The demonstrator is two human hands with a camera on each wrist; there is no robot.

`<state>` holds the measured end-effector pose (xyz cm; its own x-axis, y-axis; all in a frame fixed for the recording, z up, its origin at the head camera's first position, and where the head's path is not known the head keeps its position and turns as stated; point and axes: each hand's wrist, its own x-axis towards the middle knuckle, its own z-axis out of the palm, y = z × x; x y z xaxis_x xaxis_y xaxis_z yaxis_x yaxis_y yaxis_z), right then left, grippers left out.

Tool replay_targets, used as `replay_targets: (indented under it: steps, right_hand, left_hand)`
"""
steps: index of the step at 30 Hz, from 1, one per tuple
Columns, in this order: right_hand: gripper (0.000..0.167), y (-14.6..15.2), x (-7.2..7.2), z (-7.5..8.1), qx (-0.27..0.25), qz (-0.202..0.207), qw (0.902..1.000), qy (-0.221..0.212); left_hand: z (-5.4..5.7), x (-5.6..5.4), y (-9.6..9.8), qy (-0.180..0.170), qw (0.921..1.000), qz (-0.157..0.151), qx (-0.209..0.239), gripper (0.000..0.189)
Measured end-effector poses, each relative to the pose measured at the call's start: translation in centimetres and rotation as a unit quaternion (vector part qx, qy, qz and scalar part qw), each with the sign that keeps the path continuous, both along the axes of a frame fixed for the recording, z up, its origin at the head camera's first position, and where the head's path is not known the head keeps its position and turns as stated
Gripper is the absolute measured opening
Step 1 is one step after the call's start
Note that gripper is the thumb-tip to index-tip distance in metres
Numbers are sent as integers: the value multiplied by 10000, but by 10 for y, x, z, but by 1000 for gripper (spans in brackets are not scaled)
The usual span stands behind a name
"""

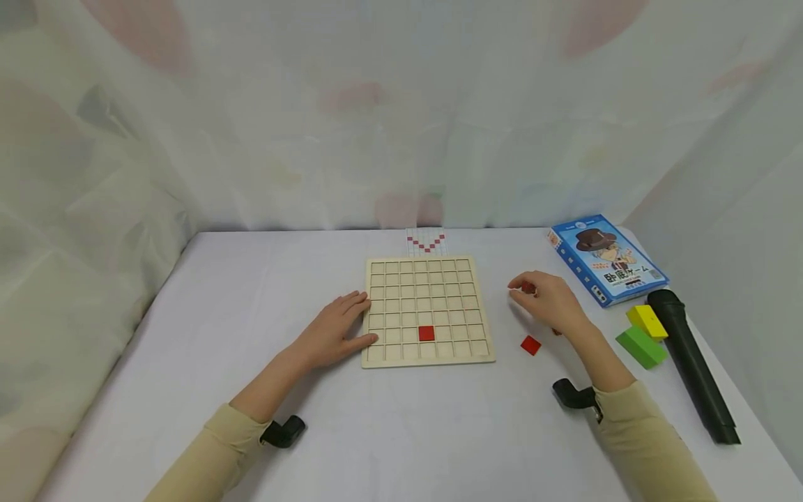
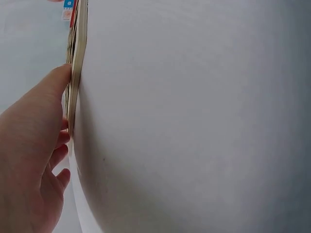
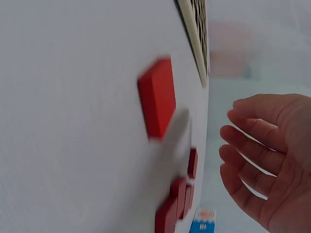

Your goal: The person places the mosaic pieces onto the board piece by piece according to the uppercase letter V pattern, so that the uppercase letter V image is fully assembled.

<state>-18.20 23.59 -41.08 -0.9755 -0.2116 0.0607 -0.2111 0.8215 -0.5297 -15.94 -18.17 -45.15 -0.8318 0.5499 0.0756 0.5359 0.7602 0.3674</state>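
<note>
A pale wooden grid board (image 1: pixel 421 305) lies on the white table, with one red square tile (image 1: pixel 426 333) in a cell near its bottom. My left hand (image 1: pixel 332 331) rests against the board's left edge; its thumb (image 2: pixel 59 77) touches the rim and the fingers are extended. To the right of the board, my right hand (image 1: pixel 551 301) hovers over the table, fingers loosely bent and holding nothing. Below it lies a loose red tile (image 3: pixel 158 99). Several more red tiles (image 3: pixel 166 213) lie beyond, mostly hidden by the hand in the head view.
Behind the board stands a small grid card (image 1: pixel 426 241) with a red V pattern. At the right are a blue game box (image 1: pixel 617 261), a yellow block (image 1: pixel 647 322), a green block (image 1: pixel 641 347) and a long black microphone-like object (image 1: pixel 693 369).
</note>
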Motion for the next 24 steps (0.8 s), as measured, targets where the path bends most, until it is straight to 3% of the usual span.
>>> replay_targets:
  steps: [9, 24]
  right_hand:
    - [27, 30, -10, -4, 343, -384, 9974, -506]
    - [30, 27, -23, -10, 480, -516, 9945, -780]
  left_hand:
    - [0, 0, 1, -82, 10000, 0, -10, 75]
    - [7, 0, 0, -95, 9993, -97, -349, 75]
